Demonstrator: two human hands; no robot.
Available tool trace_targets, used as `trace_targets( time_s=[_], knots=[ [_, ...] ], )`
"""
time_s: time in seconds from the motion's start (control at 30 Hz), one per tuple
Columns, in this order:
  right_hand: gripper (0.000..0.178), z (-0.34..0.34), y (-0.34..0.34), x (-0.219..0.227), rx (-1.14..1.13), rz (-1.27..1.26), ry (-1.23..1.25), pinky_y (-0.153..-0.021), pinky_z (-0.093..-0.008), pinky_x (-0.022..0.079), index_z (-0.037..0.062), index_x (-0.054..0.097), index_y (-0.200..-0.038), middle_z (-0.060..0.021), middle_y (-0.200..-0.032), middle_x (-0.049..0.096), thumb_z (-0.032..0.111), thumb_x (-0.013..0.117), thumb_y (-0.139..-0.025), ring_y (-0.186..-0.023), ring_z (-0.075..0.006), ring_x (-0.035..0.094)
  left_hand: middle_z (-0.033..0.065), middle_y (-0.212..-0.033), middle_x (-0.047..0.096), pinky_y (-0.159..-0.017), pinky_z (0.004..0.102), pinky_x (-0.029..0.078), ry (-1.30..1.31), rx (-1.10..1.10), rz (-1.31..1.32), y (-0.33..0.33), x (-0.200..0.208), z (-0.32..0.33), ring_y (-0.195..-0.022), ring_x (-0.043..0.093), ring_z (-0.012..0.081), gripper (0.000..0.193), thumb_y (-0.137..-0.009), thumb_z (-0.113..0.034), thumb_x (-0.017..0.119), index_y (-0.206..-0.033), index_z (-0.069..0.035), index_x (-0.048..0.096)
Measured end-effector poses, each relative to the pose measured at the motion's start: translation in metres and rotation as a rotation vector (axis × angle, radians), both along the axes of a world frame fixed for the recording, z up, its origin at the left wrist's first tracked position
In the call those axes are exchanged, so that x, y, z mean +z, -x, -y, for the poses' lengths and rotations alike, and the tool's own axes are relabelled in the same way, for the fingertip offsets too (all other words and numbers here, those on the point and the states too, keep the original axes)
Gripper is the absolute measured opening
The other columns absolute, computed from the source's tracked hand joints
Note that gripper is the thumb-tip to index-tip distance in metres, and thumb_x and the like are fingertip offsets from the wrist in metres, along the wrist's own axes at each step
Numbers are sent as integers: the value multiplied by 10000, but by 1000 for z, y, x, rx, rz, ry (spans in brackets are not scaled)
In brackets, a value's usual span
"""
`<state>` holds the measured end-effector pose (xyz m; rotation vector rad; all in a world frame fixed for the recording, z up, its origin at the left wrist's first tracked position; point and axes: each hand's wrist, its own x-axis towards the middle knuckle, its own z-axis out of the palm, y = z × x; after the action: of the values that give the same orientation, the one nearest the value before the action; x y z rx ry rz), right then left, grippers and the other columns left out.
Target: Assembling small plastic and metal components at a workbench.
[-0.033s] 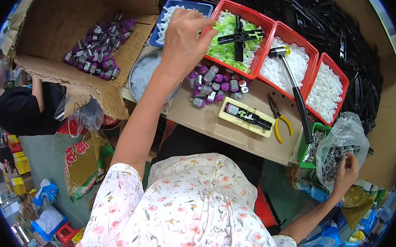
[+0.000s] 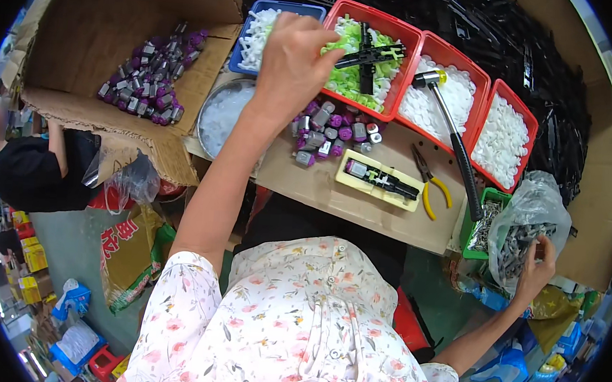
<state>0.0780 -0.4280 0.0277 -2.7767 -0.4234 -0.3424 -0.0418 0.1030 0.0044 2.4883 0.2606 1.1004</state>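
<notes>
My left hand [image 2: 295,59] hovers over the seam between a blue tray [image 2: 237,64] of white pieces and a red tray [image 2: 391,110] of green and white plastic parts. Its thumb and forefinger are apart; the other fingers curl out of sight. Crossed black plastic frames [image 2: 367,57] lie on the green parts. At the right, my right hand [image 2: 538,264] has its fingers bent together at a clear plastic bag [image 2: 533,196] of small grey parts; what they pinch is too small to make out. Between the hands, a black assembly with a small motor [image 2: 385,179] rests in a cream fixture [image 2: 344,189].
Loose purple-and-grey motors [image 2: 321,132] lie behind the fixture; more fill a cardboard box [image 2: 64,103]. Pliers [image 2: 429,182] and a hammer [image 2: 458,141] lie right of it, the hammer across a red tray [image 2: 485,79]. A green bin [image 2: 470,234] holds screws. A person [image 2: 41,169] sits left.
My left hand has shifted slightly right and down, toward the tray with green parts. My right hand stays at the plastic bag.
</notes>
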Motion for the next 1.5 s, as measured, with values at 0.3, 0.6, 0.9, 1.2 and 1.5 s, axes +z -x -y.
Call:
trace_targets(
  time_s=[0.3,0.6,0.9,1.2,1.5],
  knots=[
    [168,-8,12,5,17,111,-124,-717,-270,478,-26,662,-1059,-55,-883,652,62,666,-916,-747,-111,575,87,-885,643,-810,405,490,-283,-181,-111,-81,-21,30,-956,586,277,115,-757,-60,734,-867,-47,763],
    [145,-9,18,7,28,115,-130,-723,-275,483,-18,665,-1047,-57,-914,646,32,653,-912,-753,-124,585,124,-946,673,-847,412,501,-387,-84,-246,-94,-20,31,-1023,596,297,105,-705,-48,684,-779,-56,758],
    [135,-26,21,14,68,130,-132,-735,-273,479,-16,668,-1034,-54,-921,651,22,655,-905,-775,-122,585,133,-905,657,-844,418,515,-63,-195,-219,-89,-18,12,-932,637,305,108,-787,-88,700,-821,12,681],
    [120,-29,26,11,108,150,-160,-743,-267,450,-33,651,-1015,-48,-904,630,31,653,-912,-799,-127,555,108,-815,668,-674,341,517,113,-266,-223,-88,-10,10,-709,638,198,136,-772,-71,754,-826,15,663],
    [139,-38,32,10,120,147,-200,-791,-300,482,-41,641,-1002,-99,-932,641,-42,646,-863,-824,-187,608,30,-875,701,-681,249,511,691,-333,-279,-58,11,-10,-762,622,101,199,-832,-59,772,-1025,-18,741]
  ],
)
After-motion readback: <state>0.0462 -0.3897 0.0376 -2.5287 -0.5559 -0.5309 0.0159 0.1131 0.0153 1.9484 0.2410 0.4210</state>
